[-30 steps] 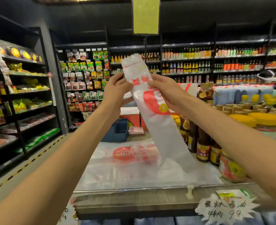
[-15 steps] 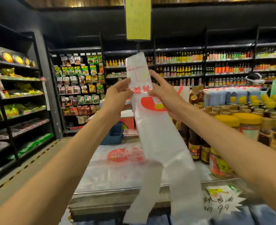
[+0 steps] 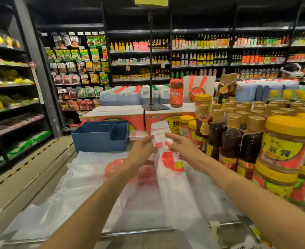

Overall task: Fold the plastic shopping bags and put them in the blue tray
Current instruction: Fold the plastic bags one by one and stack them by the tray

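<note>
Plastic shopping bag [image 3: 168,169], folded long, white with red print — pinched near its top by left hand [image 3: 142,151] and right hand [image 3: 182,149], lying over loose bags [image 3: 87,184] on counter. Blue tray [image 3: 101,136] just beyond — left of jars [image 3: 284,141].

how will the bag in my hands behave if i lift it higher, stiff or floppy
Probably floppy: the folded bag sags from both hands onto the bag pile. Likely light, being thin and see-through. It may slip or unfold, since its film looks glossy.
</note>
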